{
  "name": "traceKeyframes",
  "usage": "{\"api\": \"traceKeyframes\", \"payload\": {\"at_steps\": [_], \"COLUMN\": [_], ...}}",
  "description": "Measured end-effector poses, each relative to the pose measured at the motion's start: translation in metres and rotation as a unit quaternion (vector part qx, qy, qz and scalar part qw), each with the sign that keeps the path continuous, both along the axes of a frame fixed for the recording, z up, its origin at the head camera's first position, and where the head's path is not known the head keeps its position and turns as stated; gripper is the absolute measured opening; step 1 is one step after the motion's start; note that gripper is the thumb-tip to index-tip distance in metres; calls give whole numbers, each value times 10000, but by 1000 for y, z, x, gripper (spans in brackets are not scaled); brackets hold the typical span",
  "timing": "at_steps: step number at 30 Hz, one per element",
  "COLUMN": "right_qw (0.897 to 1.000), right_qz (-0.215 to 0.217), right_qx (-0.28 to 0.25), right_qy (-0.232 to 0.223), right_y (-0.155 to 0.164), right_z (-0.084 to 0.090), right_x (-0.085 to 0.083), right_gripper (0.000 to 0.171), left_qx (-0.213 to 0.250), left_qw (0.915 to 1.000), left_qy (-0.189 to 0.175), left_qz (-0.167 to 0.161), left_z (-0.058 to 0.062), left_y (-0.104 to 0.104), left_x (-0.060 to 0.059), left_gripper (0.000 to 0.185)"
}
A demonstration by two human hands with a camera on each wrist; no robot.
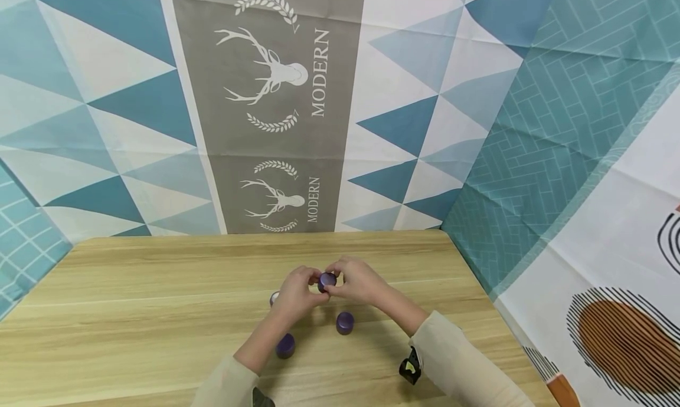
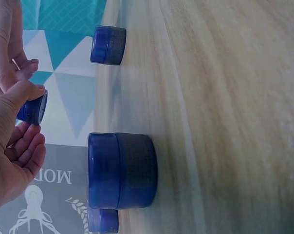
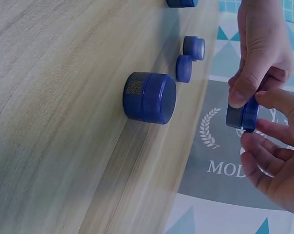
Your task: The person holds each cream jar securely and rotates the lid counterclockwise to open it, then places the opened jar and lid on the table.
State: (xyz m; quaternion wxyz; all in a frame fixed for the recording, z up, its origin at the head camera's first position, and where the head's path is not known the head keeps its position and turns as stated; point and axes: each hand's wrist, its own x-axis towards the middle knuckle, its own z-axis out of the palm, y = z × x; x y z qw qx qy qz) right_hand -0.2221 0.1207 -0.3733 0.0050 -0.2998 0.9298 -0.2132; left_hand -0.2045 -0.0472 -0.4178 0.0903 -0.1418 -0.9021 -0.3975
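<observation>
A small purple screw-top jar [image 1: 326, 282] is held above the table between both hands. My left hand [image 1: 297, 292] pinches it from the left, thumb on the near side. From the other side, my right hand [image 1: 361, 281] grips its lid end between thumb and fingers. The right wrist view shows this jar [image 3: 234, 117] tipped between the two thumbs, its lid part toward the right hand. Below the hands a closed jar [image 1: 345, 322] stands on the table. Another jar [image 1: 285, 346] is near the left forearm. Partly hidden behind the left hand is a white-topped round piece [image 1: 274, 298].
The wooden table [image 1: 159, 312] ends at a patterned cloth backdrop [image 1: 276, 100]. In the right wrist view, two small round purple pieces [image 3: 184, 68] sit close together beyond the nearer closed jar [image 3: 149, 97]. A black wrist device [image 1: 410, 368] is on the right sleeve.
</observation>
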Motion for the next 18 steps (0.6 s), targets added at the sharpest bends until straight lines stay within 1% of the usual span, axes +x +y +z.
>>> {"api": "traceKeyframes", "payload": {"at_steps": [4, 7, 11, 18], "right_qw": [9999, 9999, 9999, 9998], "right_qz": [75, -45, -142, 116], "right_qx": [117, 134, 36, 123], "right_qy": [3, -18, -70, -88], "right_y": [1, 1, 2, 2], "right_z": [0, 1, 1, 1], "right_x": [0, 1, 1, -1], "right_gripper": [37, 40, 38, 35], "left_qx": [-6, 19, 52, 35], "left_qw": [10000, 10000, 10000, 10000], "left_qy": [-30, -12, 41, 74], "left_qz": [-12, 0, 19, -45], "left_z": [-1, -1, 0, 0], "left_y": [0, 0, 1, 0], "left_x": [0, 0, 0, 1], "left_gripper": [36, 35, 34, 32]}}
